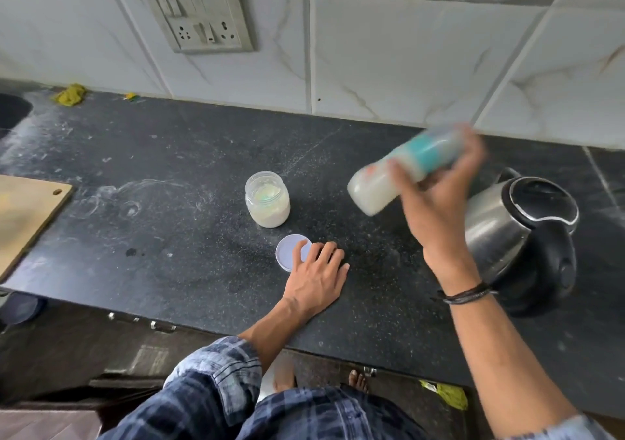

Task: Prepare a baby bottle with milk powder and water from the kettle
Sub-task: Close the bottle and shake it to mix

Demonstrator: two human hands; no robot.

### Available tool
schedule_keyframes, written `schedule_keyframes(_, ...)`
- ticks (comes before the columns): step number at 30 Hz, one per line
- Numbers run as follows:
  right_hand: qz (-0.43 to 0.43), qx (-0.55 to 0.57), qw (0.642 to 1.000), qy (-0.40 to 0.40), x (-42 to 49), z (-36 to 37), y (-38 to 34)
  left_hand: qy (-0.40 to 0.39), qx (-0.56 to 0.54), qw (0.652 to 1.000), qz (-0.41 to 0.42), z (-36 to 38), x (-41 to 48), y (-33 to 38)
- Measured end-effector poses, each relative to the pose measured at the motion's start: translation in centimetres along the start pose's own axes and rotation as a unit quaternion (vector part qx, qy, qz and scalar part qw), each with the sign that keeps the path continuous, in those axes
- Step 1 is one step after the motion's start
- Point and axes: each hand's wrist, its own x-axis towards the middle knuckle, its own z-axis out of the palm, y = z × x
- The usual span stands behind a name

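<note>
My right hand (436, 199) grips a baby bottle (375, 185) with a teal collar, held tilted in the air above the counter and blurred by motion; it holds milky white liquid. My left hand (318, 270) rests flat on the black counter (169, 236), fingers spread, touching the edge of a pale round lid (289, 248). Behind the lid stands the lidless clear jar of milk powder (268, 198), with a pale scoop inside. The steel kettle (517, 229) with black lid and handle stands at the right, just behind my right wrist.
A wooden cutting board (27, 216) lies at the left edge of the counter. A dark sink (12, 111) sits at the far left, with a yellow-green cloth (69, 94) by the tiled wall. A switch and socket panel (199, 16) hangs above.
</note>
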Motion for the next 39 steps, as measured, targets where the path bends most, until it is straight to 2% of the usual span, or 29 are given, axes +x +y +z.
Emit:
schedule_keyframes(1, 0.026, -0.014, 0.998, -0.053, -0.2, 0.0, 0.3, -0.001, 0.000, 1.000, -0.001, 0.0, 0.0, -0.1)
schedule_keyframes(2, 0.029, -0.012, 0.998, -0.059, -0.5, 0.0, 0.4, -0.002, 0.000, 1.000, -0.001, 0.0, 0.0, -0.1)
schedule_keyframes(5, -0.030, 0.079, 0.991, 0.101, -0.8, 0.9, 0.0, 0.005, 0.001, 1.000, -0.006, 0.0, 0.0, 0.0)
schedule_keyframes(6, -0.040, 0.090, 0.987, 0.128, -0.7, 0.9, 0.3, 0.005, 0.002, 1.000, -0.005, 0.0, 0.0, 0.0)
schedule_keyframes(7, -0.038, 0.083, 0.989, 0.117, -0.5, 1.0, 0.4, 0.004, 0.002, 1.000, -0.003, 0.0, 0.0, 0.0)
schedule_keyframes(9, -0.002, 0.023, 1.000, 0.000, -0.5, 1.0, 0.4, 0.006, -0.001, 1.000, -0.001, 0.0, 0.0, 0.0)
schedule_keyframes(10, 0.012, 0.007, 0.999, -0.032, -0.9, 0.8, 0.5, 0.006, -0.004, 1.000, -0.001, 0.0, -0.1, 0.0)
schedule_keyframes(11, 0.002, 0.013, 1.000, -0.018, -1.2, 0.8, 0.4, 0.005, -0.005, 1.000, -0.002, 0.0, 0.0, 0.0)
schedule_keyframes(14, -0.050, 0.083, 0.985, 0.143, -0.8, 1.0, 0.1, 0.007, -0.003, 1.000, -0.009, 0.1, 0.0, 0.0)
schedule_keyframes(15, -0.046, 0.084, 0.985, 0.146, -0.4, 0.7, 0.3, 0.005, -0.002, 1.000, -0.007, 0.1, 0.0, 0.0)
schedule_keyframes(16, -0.036, 0.064, 0.992, 0.104, 0.1, 0.4, 0.3, 0.004, -0.003, 1.000, -0.004, 0.1, 0.0, 0.0)
schedule_keyframes(18, 0.012, -0.027, 0.998, -0.049, 0.1, -0.2, 0.5, 0.005, -0.003, 1.000, -0.002, 0.1, 0.0, 0.0)
schedule_keyframes(19, 0.023, -0.039, 0.997, -0.065, -0.3, -0.3, 0.6, 0.004, -0.004, 1.000, -0.002, 0.2, -0.1, 0.0)
schedule_keyframes(20, 0.010, -0.024, 0.999, -0.033, -0.6, -0.3, 0.5, 0.005, -0.005, 1.000, -0.003, 0.2, 0.0, 0.0)
schedule_keyframes(22, -0.017, 0.068, 0.993, 0.097, -0.8, 0.3, 0.2, 0.011, -0.002, 1.000, -0.009, 0.2, 0.0, 0.1)
schedule_keyframes(23, -0.023, 0.083, 0.989, 0.123, -0.8, 0.4, 0.5, 0.009, -0.001, 1.000, -0.009, 0.2, 0.0, 0.0)
schedule_keyframes(24, -0.017, 0.074, 0.991, 0.110, -0.6, 0.5, 0.4, 0.005, -0.001, 1.000, -0.007, 0.3, 0.0, 0.0)
schedule_keyframes(26, 0.022, 0.002, 1.000, -0.004, -0.6, 0.6, 0.4, 0.004, -0.001, 1.000, -0.004, 0.3, -0.1, 0.0)
schedule_keyframes(27, 0.038, -0.009, 0.999, -0.034, -0.9, 0.4, 0.6, 0.004, -0.001, 1.000, -0.005, 0.2, -0.1, 0.0)
schedule_keyframes(28, 0.034, -0.004, 0.999, -0.013, -1.2, 0.3, 0.5, 0.003, -0.003, 1.000, -0.005, 0.2, -0.1, 0.0)
schedule_keyframes(31, -0.028, 0.090, 0.985, 0.144, -1.0, 0.5, -0.1, -0.001, -0.004, 1.000, -0.014, 0.1, 0.0, 0.1)
schedule_keyframes(32, -0.033, 0.097, 0.983, 0.155, -0.7, 0.3, 0.0, -0.005, -0.003, 1.000, -0.013, 0.0, 0.0, 0.0)
schedule_keyframes(33, -0.021, 0.082, 0.989, 0.125, -0.4, 0.2, 0.0, -0.007, -0.003, 1.000, -0.010, 0.0, 0.0, 0.0)
schedule_keyframes(35, 0.039, 0.016, 0.999, 0.003, -0.4, 0.0, 0.2, -0.005, -0.002, 1.000, -0.006, 0.0, -0.1, 0.0)
schedule_keyframes(36, 0.044, 0.004, 0.999, -0.020, -0.7, -0.2, 0.3, -0.005, -0.003, 1.000, -0.004, -0.1, 0.0, 0.0)
schedule_keyframes(39, -0.055, 0.070, 0.993, 0.083, -1.0, 0.1, -0.2, -0.003, -0.001, 1.000, -0.011, -0.1, 0.0, 0.1)
